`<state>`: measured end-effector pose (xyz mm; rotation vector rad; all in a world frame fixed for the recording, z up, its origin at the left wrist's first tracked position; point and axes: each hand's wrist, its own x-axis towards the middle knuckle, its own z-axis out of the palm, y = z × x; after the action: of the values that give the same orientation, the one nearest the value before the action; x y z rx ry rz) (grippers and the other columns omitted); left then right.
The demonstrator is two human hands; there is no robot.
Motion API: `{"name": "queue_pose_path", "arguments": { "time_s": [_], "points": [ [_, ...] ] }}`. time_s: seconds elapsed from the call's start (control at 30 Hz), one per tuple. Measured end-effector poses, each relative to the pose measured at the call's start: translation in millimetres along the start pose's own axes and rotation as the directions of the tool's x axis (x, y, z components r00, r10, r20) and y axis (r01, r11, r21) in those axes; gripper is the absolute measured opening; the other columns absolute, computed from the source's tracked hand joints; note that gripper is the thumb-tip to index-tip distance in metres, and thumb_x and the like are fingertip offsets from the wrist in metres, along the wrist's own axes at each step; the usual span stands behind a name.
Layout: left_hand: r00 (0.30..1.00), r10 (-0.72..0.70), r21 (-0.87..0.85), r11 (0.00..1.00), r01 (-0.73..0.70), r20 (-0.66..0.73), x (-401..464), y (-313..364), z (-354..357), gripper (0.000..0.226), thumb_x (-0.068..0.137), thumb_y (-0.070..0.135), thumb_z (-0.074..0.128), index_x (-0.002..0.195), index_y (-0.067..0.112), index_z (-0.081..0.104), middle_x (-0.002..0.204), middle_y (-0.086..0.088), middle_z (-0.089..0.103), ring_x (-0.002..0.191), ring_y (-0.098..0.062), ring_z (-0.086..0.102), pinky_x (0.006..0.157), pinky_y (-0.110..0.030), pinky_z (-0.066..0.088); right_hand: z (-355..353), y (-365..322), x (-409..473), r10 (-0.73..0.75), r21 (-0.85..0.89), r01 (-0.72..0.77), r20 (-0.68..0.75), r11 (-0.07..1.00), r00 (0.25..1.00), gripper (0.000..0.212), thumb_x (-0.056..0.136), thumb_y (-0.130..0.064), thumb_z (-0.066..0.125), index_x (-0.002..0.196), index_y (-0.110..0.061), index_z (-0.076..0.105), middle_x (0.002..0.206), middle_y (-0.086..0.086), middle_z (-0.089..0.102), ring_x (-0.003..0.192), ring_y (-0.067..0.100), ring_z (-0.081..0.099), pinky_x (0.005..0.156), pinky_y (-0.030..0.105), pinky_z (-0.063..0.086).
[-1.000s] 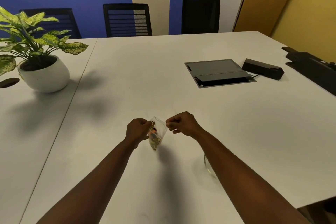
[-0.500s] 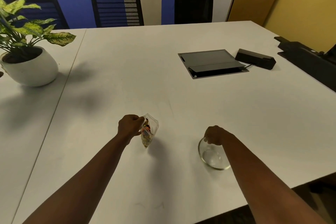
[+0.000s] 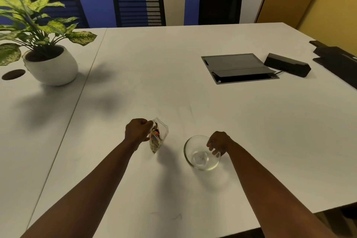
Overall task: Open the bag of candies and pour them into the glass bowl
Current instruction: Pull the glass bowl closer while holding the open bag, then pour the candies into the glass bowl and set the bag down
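A small clear plastic bag of candies hangs upright just above the white table, pinched at its top left edge by my left hand. The bag's top looks parted; wrapped candies fill its lower half. To the right stands an empty glass bowl. My right hand grips the bowl's right rim, fingers curled over the edge. A short gap of bare table separates bag and bowl.
A potted plant in a white pot stands at the far left. A grey cable hatch and a black box lie at the right rear. Black chairs line the far side. The table's near edge runs close below the bowl.
My right hand let go of the bag, dropped to the bowl's rim and slid the bowl leftward nearer the bag. The left hand keeps the bag held up.
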<state>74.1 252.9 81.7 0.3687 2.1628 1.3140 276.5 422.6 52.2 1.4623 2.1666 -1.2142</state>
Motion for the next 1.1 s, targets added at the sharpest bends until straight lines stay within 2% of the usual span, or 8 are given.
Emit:
{"name": "queue_pose_path", "arguments": {
  "time_s": [0.33, 0.47, 0.53, 0.7, 0.77, 0.87, 0.97, 1.1],
  "points": [
    [1.000, -0.002, -0.053, 0.999, 0.000, -0.024, -1, 7, -18, 0.013, 0.082, 0.012, 0.051, 0.074, 0.005, 0.058, 0.092, -0.014, 0.063, 0.084, -0.026, 0.061, 0.057, -0.028, 0.054, 34, -28, 11, 0.010, 0.144, 0.004, -0.098, 0.990, 0.995, 0.023, 0.082, 0.009, 0.055, 0.064, -0.005, 0.058, 0.070, 0.015, 0.059, 0.048, 0.023, 0.053, 0.056, 0.034, 0.049],
    [1.000, 0.019, -0.059, 0.998, -0.020, -0.020, -2, 15, -17, 0.014, 0.082, 0.012, 0.051, 0.073, 0.005, 0.059, 0.095, -0.015, 0.066, 0.083, -0.026, 0.063, 0.058, -0.027, 0.054, 36, -33, 13, 0.004, 0.060, 0.000, -0.058, 0.998, 0.998, 0.016, 0.086, -0.001, 0.052, 0.093, 0.002, 0.066, 0.084, 0.015, 0.062, 0.064, 0.026, 0.059, 0.056, 0.031, 0.051],
    [0.999, 0.029, -0.071, 0.997, -0.030, -0.014, -2, 20, -16, 0.017, 0.082, 0.011, 0.050, 0.067, 0.007, 0.059, 0.095, -0.014, 0.067, 0.080, -0.026, 0.063, 0.059, -0.027, 0.054, 36, -33, 12, 0.029, 0.106, -0.022, -0.058, 0.994, 0.998, 0.012, 0.086, -0.004, 0.055, 0.085, -0.001, 0.066, 0.085, 0.016, 0.065, 0.057, 0.022, 0.060, 0.061, 0.035, 0.057],
    [0.997, 0.077, -0.123, 0.990, -0.074, 0.024, -7, 39, -13, 0.022, 0.083, 0.010, 0.048, 0.064, 0.011, 0.059, 0.083, -0.007, 0.069, 0.066, -0.020, 0.064, 0.057, -0.026, 0.054, 32, -44, 4, -0.156, -0.090, 0.138, -0.240, 0.986, 0.958, 0.032, 0.091, -0.038, 0.051, 0.101, -0.012, 0.067, 0.112, 0.016, 0.064, 0.116, 0.033, 0.057, 0.090, 0.036, 0.047],
    [0.993, 0.100, -0.181, 0.980, -0.086, 0.069, -9, 50, -9, 0.023, 0.085, 0.009, 0.046, 0.065, 0.010, 0.057, 0.080, -0.005, 0.069, 0.066, -0.022, 0.065, 0.058, -0.026, 0.055, 29, -54, 0, -0.221, 0.209, 0.301, -0.335, 0.930, 0.916, 0.027, 0.090, -0.035, 0.055, 0.088, -0.011, 0.069, 0.100, 0.011, 0.067, 0.112, 0.032, 0.059, 0.090, 0.038, 0.048],
    [0.979, 0.122, -0.287, 0.955, -0.071, 0.164, -13, 66, -4, 0.025, 0.085, 0.006, 0.040, 0.062, 0.010, 0.051, 0.081, -0.005, 0.071, 0.066, -0.023, 0.070, 0.055, -0.024, 0.057, 21, -67, -3, -0.217, 0.743, 0.200, -0.075, 0.639, 0.973, 0.036, 0.088, -0.040, 0.056, 0.115, -0.015, 0.059, 0.105, 0.008, 0.062, 0.102, 0.024, 0.058, 0.085, 0.037, 0.050],
    [0.950, 0.155, -0.376, 0.926, -0.043, 0.272, -17, 73, 2, 0.025, 0.082, 0.003, 0.038, 0.059, 0.010, 0.045, 0.079, -0.003, 0.074, 0.060, -0.018, 0.074, 0.055, -0.024, 0.058, 18, -66, -6, -0.348, 0.881, -0.020, 0.207, 0.472, 0.914, 0.048, 0.088, -0.052, 0.047, 0.122, -0.019, 0.053, 0.106, 0.009, 0.061, 0.097, 0.026, 0.060, 0.086, 0.040, 0.051],
    [0.938, 0.142, -0.408, 0.913, -0.001, 0.316, -16, 66, 14, 0.022, 0.088, 0.007, 0.038, 0.072, 0.008, 0.053, 0.084, -0.005, 0.073, 0.064, -0.020, 0.073, 0.069, -0.032, 0.059, 17, -57, -8, -0.446, 0.939, -0.045, 0.204, 0.341, 0.872, 0.038, 0.072, -0.036, 0.064, 0.099, -0.010, 0.068, 0.099, 0.014, 0.066, 0.095, 0.031, 0.063, 0.081, 0.051, 0.056]
  ]
}}
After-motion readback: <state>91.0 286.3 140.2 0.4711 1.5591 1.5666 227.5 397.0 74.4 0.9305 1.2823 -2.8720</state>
